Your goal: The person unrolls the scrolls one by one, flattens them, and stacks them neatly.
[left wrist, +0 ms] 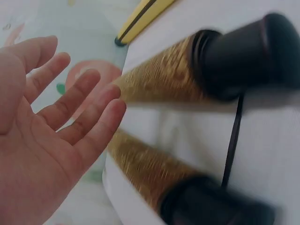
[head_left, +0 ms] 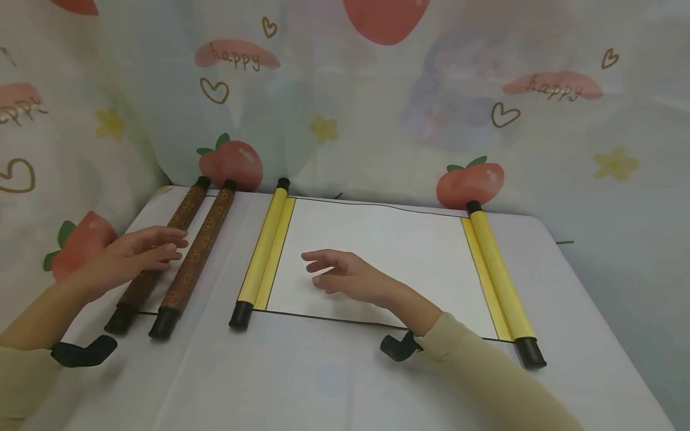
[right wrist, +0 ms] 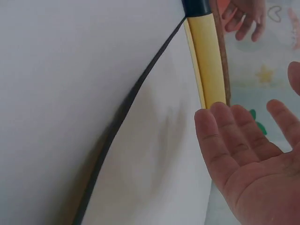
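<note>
"Item one?"
"Brown scroll (head_left: 198, 257), black-capped, its two rollers close together on the tabletop (head_left: 242, 377); lies beneath the left hand (head_left: 139, 254), fingers loose and apart."
"Item two?"
"Yellow scroll (head_left: 399, 257), right of the brown, white sheet spread; right hand (head_left: 353, 278) above its left half, fingers relaxed, slightly parted."

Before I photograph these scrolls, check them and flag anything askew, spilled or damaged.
The yellow-edged scroll isn't lying quite flat: its far edge looks wavy in the head view. No spill or tear shows.
</note>
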`<action>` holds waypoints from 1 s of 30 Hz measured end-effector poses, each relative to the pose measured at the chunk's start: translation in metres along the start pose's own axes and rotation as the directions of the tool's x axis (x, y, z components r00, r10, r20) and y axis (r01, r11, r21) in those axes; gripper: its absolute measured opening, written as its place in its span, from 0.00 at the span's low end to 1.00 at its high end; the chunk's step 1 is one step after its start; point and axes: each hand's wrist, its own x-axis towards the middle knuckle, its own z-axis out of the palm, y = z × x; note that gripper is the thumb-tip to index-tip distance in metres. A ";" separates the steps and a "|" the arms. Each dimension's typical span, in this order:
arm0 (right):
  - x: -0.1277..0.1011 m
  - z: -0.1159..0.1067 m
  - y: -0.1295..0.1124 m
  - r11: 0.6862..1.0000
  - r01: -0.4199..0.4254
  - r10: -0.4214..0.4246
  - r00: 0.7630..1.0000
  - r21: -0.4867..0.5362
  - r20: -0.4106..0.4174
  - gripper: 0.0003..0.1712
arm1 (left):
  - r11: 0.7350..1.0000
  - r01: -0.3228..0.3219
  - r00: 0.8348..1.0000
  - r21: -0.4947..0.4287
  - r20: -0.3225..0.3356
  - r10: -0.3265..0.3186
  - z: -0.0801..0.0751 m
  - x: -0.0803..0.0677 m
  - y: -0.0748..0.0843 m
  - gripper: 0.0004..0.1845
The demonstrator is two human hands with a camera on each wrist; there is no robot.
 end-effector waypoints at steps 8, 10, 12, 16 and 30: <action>0.038 0.030 -0.021 0.984 0.036 -0.043 0.998 0.173 0.037 0.29 | 0.991 0.109 0.994 -0.073 -0.014 -0.110 -0.026 -0.006 -0.015 0.23; 0.048 0.038 -0.027 0.970 0.032 -0.042 0.998 0.241 0.040 0.30 | 0.987 0.134 0.990 -0.093 -0.031 -0.138 -0.032 -0.006 -0.020 0.21; 0.059 0.045 -0.033 0.952 0.017 -0.029 0.999 0.305 0.035 0.30 | 0.984 0.156 0.986 -0.087 -0.051 -0.161 -0.037 -0.006 -0.026 0.19; 0.080 0.058 -0.042 0.889 -0.042 0.028 0.999 0.456 0.037 0.29 | 0.979 0.200 0.977 -0.045 -0.072 -0.203 -0.043 -0.003 -0.038 0.21; 0.132 0.103 -0.049 0.464 -0.198 0.258 0.963 0.863 0.082 0.40 | 0.947 0.318 0.948 -0.049 0.051 -0.315 -0.043 0.004 -0.055 0.30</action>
